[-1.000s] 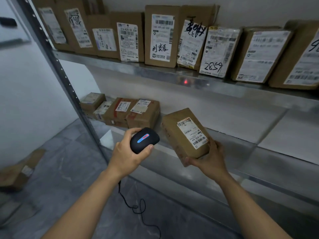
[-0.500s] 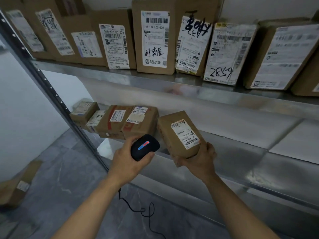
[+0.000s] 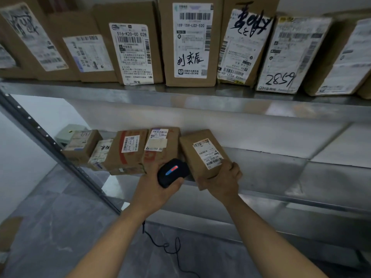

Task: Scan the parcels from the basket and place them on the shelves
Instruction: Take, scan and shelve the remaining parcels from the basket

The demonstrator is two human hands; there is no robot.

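The step in hand seems to be the placing: the scanning of this parcel looks finished, and the small cardboard parcel is being set on the lower shelf in the middle of the frame. The right hand grips the parcel at its near lower corner, fingers curled round the edge, the thumb lying on the white shipping label. The parcel is tilted, its label facing up toward the camera, and its far end is over the shelf — I cannot tell if the bottom already rests on the metal. It stands just beside the last box of the row of parcels to the left, perhaps touching it.

The left hand is closed round a black handheld scanner, whose red and blue light strip faces up; its cable hangs down toward the grey floor at the bottom of the frame. The scanner sits just left of the parcel, near the right hand.

The next move, as I judge it, asks to lower the parcel flat or upright against the row, label outward, and then to release the grip. The upper shelf — across the top of the frame — carries bigger labelled boxes standing side by side.
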